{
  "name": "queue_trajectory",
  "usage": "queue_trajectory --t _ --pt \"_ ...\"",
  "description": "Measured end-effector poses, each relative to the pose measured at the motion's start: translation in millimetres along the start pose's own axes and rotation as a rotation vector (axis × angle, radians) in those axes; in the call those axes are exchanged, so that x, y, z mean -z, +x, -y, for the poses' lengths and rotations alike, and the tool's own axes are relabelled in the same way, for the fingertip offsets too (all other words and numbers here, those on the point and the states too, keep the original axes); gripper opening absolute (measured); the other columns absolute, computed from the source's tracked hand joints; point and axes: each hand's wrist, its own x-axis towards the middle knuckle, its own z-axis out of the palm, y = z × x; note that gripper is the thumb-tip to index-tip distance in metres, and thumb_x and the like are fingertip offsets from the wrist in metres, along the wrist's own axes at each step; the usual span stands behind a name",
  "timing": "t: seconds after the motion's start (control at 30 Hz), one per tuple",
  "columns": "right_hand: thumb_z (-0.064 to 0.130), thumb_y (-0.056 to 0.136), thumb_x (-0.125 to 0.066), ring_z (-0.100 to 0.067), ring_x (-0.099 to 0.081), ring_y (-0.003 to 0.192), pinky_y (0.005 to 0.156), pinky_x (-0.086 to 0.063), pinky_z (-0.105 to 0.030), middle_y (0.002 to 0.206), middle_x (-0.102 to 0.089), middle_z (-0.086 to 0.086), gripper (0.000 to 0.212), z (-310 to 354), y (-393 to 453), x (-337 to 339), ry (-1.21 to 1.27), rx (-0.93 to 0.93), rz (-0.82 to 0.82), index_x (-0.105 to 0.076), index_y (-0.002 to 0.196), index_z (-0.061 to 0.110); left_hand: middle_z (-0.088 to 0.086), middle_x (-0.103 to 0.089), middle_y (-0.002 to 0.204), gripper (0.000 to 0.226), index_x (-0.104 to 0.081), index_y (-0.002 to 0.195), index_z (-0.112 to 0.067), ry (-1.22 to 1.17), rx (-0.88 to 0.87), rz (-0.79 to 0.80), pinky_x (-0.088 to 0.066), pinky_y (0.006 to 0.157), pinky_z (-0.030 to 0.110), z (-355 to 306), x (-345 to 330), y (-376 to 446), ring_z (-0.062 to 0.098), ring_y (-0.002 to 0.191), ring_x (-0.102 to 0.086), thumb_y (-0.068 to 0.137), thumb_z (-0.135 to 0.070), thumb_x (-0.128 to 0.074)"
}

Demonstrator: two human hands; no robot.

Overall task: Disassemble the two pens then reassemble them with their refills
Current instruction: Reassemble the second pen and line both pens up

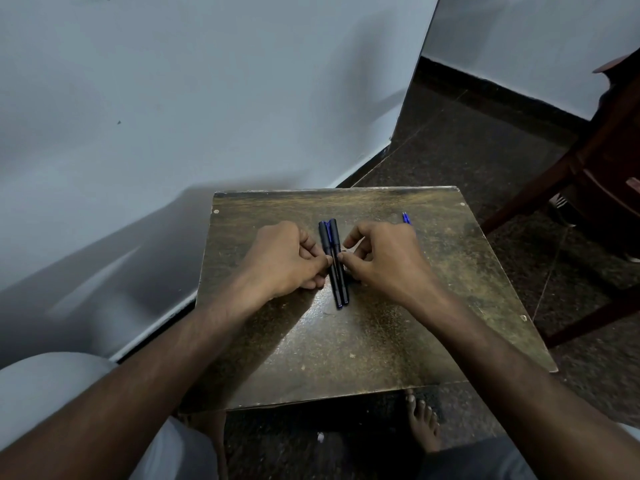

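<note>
Pens [334,263]: two, side by side on surface [398,334], long axis running away from person.
Left hand [289,259]: fingers touching left pen.
Right hand [384,261]: fingers pinching right pen; equally near.

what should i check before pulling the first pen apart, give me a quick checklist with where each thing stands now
1. Both pens on the table, side by side and touching: ok.
2. Both pens assembled, caps on at the far end: ok, as far as the picture shows.
3. Left hand has fingertips at the left pen's middle: ok.
4. Right hand has fingertips at the right pen's middle: ok, but whether either hand truly pinches its pen: cannot tell.
5. Small blue item beyond the right hand, apart from the pens; whether it is a refill: cannot tell.
6. Bare tabletop near the hands to lay parts down: ok.
</note>
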Motion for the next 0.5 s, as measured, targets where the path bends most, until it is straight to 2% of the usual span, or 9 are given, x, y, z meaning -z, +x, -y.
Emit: queue_trajectory --t 0.03,0.13,0.23,0.33,0.4,0.5 --pt "0.027 0.095 -0.082 0.002 -0.07 0.067 0.073 -0.062 -0.024 0.074 -0.077 0.007 0.014 -1.9 0.5 2.2 -0.01 0.001 -0.001 -0.077 0.104 0.018 -0.002 -0.082 0.072 0.008 -0.079 0.094 -0.013 0.006 -0.004 -0.005 -0.061 0.058 0.015 0.4 1.3 -0.2 0.005 0.064 -0.08 0.095 -0.02 -0.083" --pt "0.028 0.094 -0.083 0.007 -0.065 0.067 0.065 -0.05 -0.009 0.076 -0.075 0.01 0.013 -8.2 2.7 10.2 -0.037 -0.01 -0.026 -0.078 0.103 0.02 -0.003 -0.082 0.072 0.017 -0.077 0.099 -0.016 0.025 -0.01 -0.023 -0.061 0.058 0.014 0.9 2.9 -0.4 0.004 0.062 -0.079 0.091 -0.028 -0.086" --pt "0.03 0.094 -0.084 0.008 -0.065 0.069 0.067 -0.052 -0.012 0.075 -0.071 0.016 0.016 -9.3 2.8 15.6 -0.031 0.002 -0.062 -0.079 0.108 0.024 -0.007 -0.08 0.066 0.029 -0.073 0.1 -0.018 0.063 -0.04 -0.048 -0.057 0.053 0.012 0.2 -1.1 -1.3 0.003 0.056 -0.077 0.084 -0.034 -0.091" --pt "0.026 0.094 -0.083 0.007 -0.067 0.069 0.069 -0.054 -0.016 0.074 -0.071 0.017 0.021 -1.6 0.2 8.3 -0.005 0.083 -0.012 -0.08 0.114 0.027 -0.007 -0.079 0.067 0.034 -0.069 0.104 -0.021 0.085 -0.075 -0.079 -0.059 0.054 0.014 -0.4 -4.5 -1.8 0.003 0.055 -0.076 0.082 -0.029 -0.094" --pt "0.023 0.094 -0.082 0.006 -0.066 0.068 0.071 -0.057 -0.022 0.074 -0.071 0.016 0.016 1.5 -0.3 0.6 -0.015 0.113 -0.014 -0.082 0.109 0.027 -0.005 -0.08 0.07 0.034 -0.07 0.104 -0.019 0.067 -0.067 -0.085 -0.063 0.058 0.019 -0.8 -3.3 -0.8 0.005 0.059 -0.078 0.081 -0.025 -0.094" --pt "0.02 0.092 -0.081 0.001 -0.065 0.066 0.073 -0.059 -0.026 0.074 -0.072 0.011 0.008 -4.0 3.8 -0.7 -0.045 0.08 -0.024 -0.083 0.097 0.025 -0.002 -0.081 0.069 0.029 -0.074 0.1 -0.013 -0.009 -0.029 -0.053 -0.063 0.058 0.017 0.0 0.1 0.0 0.006 0.061 -0.079 0.081 -0.019 -0.094"
